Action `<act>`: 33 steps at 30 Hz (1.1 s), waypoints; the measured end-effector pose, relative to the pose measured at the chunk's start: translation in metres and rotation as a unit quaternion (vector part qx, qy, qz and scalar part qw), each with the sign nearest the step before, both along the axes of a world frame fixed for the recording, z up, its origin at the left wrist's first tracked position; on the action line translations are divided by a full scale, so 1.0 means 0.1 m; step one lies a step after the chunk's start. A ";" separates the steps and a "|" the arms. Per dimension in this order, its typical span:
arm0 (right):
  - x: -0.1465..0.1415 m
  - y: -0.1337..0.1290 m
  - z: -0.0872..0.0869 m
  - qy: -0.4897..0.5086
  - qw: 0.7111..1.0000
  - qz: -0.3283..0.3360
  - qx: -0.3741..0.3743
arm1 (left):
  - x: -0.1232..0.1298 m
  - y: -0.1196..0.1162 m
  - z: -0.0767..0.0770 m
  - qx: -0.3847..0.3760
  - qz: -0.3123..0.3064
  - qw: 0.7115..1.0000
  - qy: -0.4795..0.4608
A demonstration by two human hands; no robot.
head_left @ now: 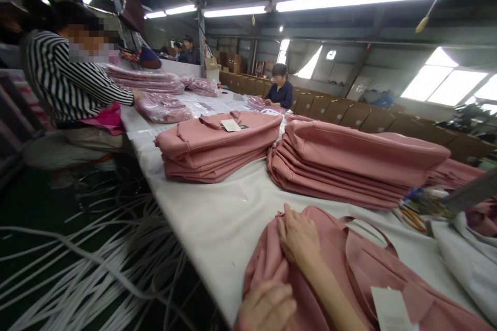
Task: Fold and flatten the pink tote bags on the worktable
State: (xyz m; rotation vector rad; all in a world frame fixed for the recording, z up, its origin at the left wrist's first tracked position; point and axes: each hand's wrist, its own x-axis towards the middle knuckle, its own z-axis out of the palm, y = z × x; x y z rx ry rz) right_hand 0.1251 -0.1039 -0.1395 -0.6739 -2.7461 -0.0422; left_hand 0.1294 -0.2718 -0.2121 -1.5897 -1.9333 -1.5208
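Observation:
A pink bag (330, 253) with a strap and a white tag (390, 307) lies at the near edge of the table. My right hand (301, 235) is on its far left end, the fingers bent over a fold of the material and the thumb hidden. Lower down, my left hand (267, 305) is against the bag's near side, blurred, and its grip does not show clearly. Beyond the bag stand two piles of the same pink bags, a left pile (217, 150) with a tag on top and a longer right pile (357, 160).
Scissors with orange handles (412, 219) lie among small items at right, near white cloth (462, 253). Plastic-wrapped pink bags (163, 106) are further back. A co-worker in stripes (73, 75) sits at left, another (280, 90) across the table. White strips (116, 258) cover the floor.

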 end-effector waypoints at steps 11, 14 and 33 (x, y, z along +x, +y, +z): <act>0.14 0.16 -0.31 0.068 0.995 0.032 0.073 | -0.93 0.18 0.15 -0.266 -0.136 0.860 -0.413; 0.12 0.17 -0.35 0.096 0.993 0.008 0.062 | -1.02 0.27 0.17 -0.342 -0.167 0.820 -0.426; 0.15 0.39 -0.50 0.202 0.975 -0.095 -0.018 | -0.43 -0.19 0.01 -0.162 0.109 0.885 -0.423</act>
